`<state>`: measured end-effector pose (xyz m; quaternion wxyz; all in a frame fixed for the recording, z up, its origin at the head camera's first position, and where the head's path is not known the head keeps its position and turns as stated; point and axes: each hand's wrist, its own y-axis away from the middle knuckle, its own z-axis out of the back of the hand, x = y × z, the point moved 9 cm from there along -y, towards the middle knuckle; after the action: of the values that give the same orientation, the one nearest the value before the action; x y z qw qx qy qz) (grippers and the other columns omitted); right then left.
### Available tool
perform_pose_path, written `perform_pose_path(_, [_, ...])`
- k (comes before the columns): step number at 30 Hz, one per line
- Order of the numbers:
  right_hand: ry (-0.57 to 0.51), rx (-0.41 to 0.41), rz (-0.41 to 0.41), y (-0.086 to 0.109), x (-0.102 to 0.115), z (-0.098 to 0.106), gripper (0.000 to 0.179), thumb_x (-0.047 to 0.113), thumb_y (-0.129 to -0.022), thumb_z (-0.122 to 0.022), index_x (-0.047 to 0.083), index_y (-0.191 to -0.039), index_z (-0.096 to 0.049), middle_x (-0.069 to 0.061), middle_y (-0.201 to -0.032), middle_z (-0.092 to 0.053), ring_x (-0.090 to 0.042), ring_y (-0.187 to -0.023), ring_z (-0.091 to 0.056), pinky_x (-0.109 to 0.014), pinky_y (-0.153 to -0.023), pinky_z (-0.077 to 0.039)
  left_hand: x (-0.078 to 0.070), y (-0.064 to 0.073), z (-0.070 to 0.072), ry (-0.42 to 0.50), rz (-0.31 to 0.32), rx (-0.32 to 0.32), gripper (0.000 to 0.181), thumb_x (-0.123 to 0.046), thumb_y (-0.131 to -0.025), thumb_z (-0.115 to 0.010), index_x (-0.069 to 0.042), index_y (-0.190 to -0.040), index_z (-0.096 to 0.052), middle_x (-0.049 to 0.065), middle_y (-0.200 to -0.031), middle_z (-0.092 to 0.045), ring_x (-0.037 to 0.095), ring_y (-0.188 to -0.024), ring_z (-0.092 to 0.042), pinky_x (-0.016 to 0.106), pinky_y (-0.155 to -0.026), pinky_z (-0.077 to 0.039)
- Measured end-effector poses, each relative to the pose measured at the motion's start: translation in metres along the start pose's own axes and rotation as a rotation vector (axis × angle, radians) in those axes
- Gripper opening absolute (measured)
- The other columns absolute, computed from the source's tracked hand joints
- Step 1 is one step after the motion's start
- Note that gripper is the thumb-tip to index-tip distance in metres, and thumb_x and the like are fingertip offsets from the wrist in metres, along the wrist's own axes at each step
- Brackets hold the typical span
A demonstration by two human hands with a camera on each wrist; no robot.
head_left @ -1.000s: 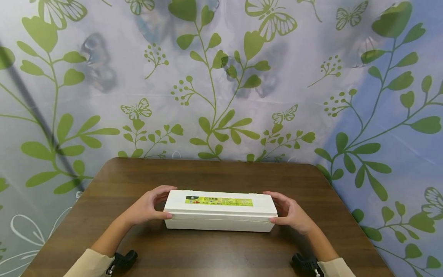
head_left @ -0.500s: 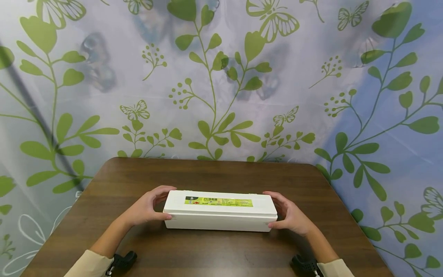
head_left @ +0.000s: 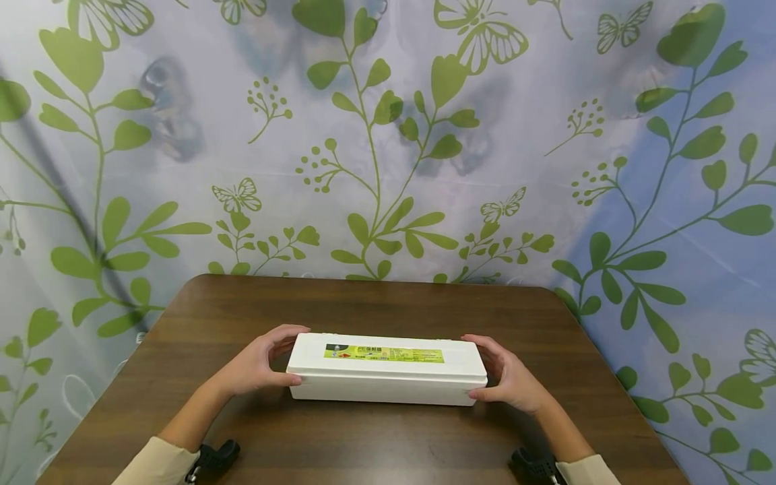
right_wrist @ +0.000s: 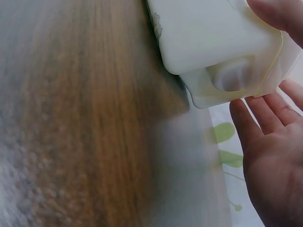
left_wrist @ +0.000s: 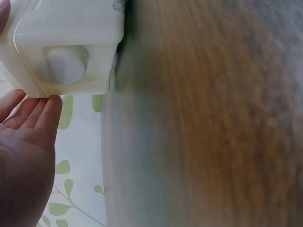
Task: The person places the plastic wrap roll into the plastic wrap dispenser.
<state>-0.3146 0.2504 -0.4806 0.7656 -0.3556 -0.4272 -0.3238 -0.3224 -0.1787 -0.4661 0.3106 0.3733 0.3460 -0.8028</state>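
A long white cling film box [head_left: 388, 387], its lid down and a yellow-green label [head_left: 383, 353] on top, lies across the table. My left hand [head_left: 254, 360] grips its left end, with the thumb on the front face and the fingers behind. At the opposite end my right hand [head_left: 512, 377] holds it the same way, thumb low near the front corner. Each wrist view shows a round recess in the end of the box; the left hand [left_wrist: 28, 156] and the right hand [right_wrist: 279, 165] have fingertips against its back side.
The brown wooden table [head_left: 376, 444] extends around the box on all sides. Behind it hangs a pale curtain [head_left: 273, 222] printed with green leaves and butterflies. Black straps [head_left: 212, 461] circle both wrists.
A thin seam line below the lid's front edge, visible one second ago, no longer shows. My right thumb has slipped slightly lower on the front face; box and hands otherwise stay in place.
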Motion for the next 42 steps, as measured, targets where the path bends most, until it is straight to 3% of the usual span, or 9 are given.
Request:
perform_pose_path(13, [0.018, 0.021, -0.014, 0.0016, -0.0009, -0.0042, 0.100, 0.000, -0.077, -0.086, 0.007, -0.158, -0.028, -0.028, -0.154, -0.038, -0.006, -0.132, -0.053, -0.023, -0.101, -0.050, -0.0006, 0.0022, -0.0047, 0.002, -0.043, 0.039, 0.095, -0.012, -0.070, -0.095, 0.001, -0.148, -0.042, 0.013, -0.147, -0.048, 0.008, -0.135, -0.048, 0.014, -0.113, -0.036])
perform_pose_path(18, [0.005, 0.034, -0.022, 0.0012, -0.0016, -0.0062, 0.093, -0.001, -0.079, -0.085, 0.008, -0.155, -0.032, -0.019, -0.149, -0.044, -0.012, -0.127, -0.057, -0.027, -0.097, -0.053, 0.0006, 0.0024, -0.0071, -0.024, -0.012, 0.052, 0.096, -0.018, -0.071, -0.096, -0.005, -0.148, -0.042, 0.009, -0.146, -0.049, 0.008, -0.135, -0.048, 0.013, -0.113, -0.035])
perform_pose_path(31, [0.053, 0.026, -0.013, 0.0021, -0.0041, -0.0077, 0.092, 0.002, -0.078, -0.087, 0.007, -0.154, -0.034, -0.015, -0.145, -0.048, -0.014, -0.121, -0.059, -0.030, -0.092, -0.056, -0.0008, 0.0022, -0.0086, -0.062, -0.002, 0.060, 0.094, -0.019, -0.070, -0.096, -0.009, -0.147, -0.043, 0.006, -0.144, -0.050, 0.009, -0.133, -0.050, 0.012, -0.111, -0.036])
perform_pose_path(42, [0.053, -0.026, 0.006, 0.0024, -0.0036, -0.0047, 0.091, 0.002, -0.076, -0.088, 0.003, -0.152, -0.038, -0.015, -0.142, -0.053, -0.015, -0.118, -0.063, -0.032, -0.091, -0.058, -0.0006, 0.0024, -0.0068, -0.129, -0.030, 0.002, 0.087, -0.020, -0.068, -0.098, -0.014, -0.141, -0.051, 0.000, -0.137, -0.057, 0.014, -0.126, -0.056, 0.015, -0.109, -0.042])
